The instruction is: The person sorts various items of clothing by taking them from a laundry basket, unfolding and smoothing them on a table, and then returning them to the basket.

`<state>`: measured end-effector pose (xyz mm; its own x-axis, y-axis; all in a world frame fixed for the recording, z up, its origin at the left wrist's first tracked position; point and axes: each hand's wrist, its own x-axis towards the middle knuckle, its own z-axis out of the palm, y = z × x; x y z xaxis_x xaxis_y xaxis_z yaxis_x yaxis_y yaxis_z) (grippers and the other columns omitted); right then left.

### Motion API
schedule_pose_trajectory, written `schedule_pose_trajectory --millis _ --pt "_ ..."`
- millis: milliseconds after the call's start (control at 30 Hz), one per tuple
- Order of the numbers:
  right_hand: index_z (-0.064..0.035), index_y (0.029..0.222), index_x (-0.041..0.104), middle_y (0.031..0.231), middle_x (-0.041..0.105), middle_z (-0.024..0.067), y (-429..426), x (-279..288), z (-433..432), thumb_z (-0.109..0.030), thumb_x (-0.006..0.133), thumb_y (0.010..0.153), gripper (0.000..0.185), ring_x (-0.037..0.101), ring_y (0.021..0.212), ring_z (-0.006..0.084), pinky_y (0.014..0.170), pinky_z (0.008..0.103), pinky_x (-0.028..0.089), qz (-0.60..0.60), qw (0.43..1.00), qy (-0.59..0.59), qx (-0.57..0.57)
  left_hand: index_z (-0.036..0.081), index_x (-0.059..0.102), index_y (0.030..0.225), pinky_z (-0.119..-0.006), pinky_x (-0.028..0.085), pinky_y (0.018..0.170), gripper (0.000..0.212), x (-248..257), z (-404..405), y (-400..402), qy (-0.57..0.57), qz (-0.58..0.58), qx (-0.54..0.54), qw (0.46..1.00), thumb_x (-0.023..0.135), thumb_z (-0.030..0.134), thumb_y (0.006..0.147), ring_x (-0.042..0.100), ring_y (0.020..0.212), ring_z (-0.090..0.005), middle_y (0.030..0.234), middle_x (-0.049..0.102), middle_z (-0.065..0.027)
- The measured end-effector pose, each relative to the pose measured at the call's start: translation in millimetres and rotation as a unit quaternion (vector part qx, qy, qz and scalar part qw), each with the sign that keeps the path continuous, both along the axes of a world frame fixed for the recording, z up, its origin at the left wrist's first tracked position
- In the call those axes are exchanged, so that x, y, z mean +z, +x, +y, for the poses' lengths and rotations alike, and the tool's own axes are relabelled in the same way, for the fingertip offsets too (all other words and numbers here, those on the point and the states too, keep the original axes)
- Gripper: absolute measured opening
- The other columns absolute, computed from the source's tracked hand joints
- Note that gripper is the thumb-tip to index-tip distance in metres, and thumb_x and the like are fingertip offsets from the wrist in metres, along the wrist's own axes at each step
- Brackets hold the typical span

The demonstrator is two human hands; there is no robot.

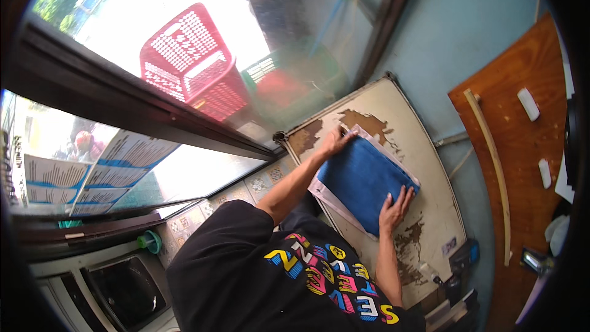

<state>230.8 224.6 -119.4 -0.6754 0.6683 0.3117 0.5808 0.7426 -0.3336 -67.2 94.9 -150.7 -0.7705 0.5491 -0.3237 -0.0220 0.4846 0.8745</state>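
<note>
A folded blue cloth (364, 180) lies on a pale pink cloth (339, 204), whose edges show around it. Both rest on a worn cream tabletop (435, 193). With curled fingers, my left hand (335, 142) grips the far left corner of the cloths, where blue and pink meet. My right hand (395, 207) lies palm down near the blue cloth's right corner, fingers a little apart and pressing on the fabric. Its palm and the underside of my left fingers are hidden.
Behind the glass at the table's far left stand a red plastic basket (216, 87) and a green basket (299, 87). A wooden board (521, 147) with a wooden strip is at the right. A washing machine (124, 286) stands at lower left. Dark objects sit by the table's near right corner.
</note>
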Motion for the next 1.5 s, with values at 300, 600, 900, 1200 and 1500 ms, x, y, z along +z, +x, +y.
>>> schedule_pose_trajectory --millis 300,600,900,1200,1500 --pt "-0.0028 0.140 0.044 0.152 0.032 0.0209 -5 -3 3 -0.022 0.057 0.095 0.050 0.033 0.139 0.0415 0.112 0.0483 0.032 -0.022 0.999 -0.020 0.017 -0.007 0.067 0.105 -0.041 0.052 0.081 0.086 33 -112 70 -0.081 -0.034 -0.040 0.995 0.069 0.073 0.071 0.067 0.093 -0.0323 0.095 0.069 -0.0235" --pt "-0.0013 0.139 0.044 0.150 0.034 0.0230 0 -14 5 -0.021 0.053 0.097 0.047 0.033 0.139 0.0422 0.112 0.0504 0.032 -0.017 0.999 0.003 0.039 -0.001 0.070 0.089 -0.028 0.047 0.057 0.054 7 -118 79 0.064 -0.253 0.041 0.964 0.083 0.049 0.073 0.061 0.065 -0.0120 0.070 0.064 -0.0080" --pt "-0.0013 0.139 0.044 0.150 0.035 0.0230 -5 -13 4 -0.021 0.053 0.098 0.047 0.033 0.138 0.0434 0.112 0.0506 0.032 -0.011 0.999 0.012 0.048 -0.004 0.067 0.106 -0.041 0.052 0.079 0.069 20 -94 61 -0.035 -0.050 0.018 0.998 0.078 0.056 0.073 0.068 0.090 -0.0322 0.093 0.070 -0.0214" --pt "-0.0016 0.140 0.044 0.151 0.032 0.0218 -5 -9 3 -0.023 0.054 0.097 0.048 0.032 0.139 0.0418 0.111 0.0493 0.034 -0.024 0.999 0.003 0.030 -0.001 0.069 0.105 -0.037 0.051 0.077 0.058 3 -65 37 0.017 -0.123 0.012 0.992 0.079 0.049 0.076 0.068 0.085 -0.0243 0.090 0.071 -0.0147" --pt "-0.0016 0.140 0.044 0.150 0.033 0.0226 -3 -11 3 -0.021 0.054 0.097 0.048 0.033 0.138 0.0427 0.111 0.0503 0.033 -0.027 0.999 0.011 0.032 0.002 0.071 0.100 -0.032 0.050 0.074 0.044 2 -39 22 0.066 -0.165 0.070 0.982 0.080 0.039 0.077 0.064 0.079 -0.0162 0.087 0.070 -0.0086"
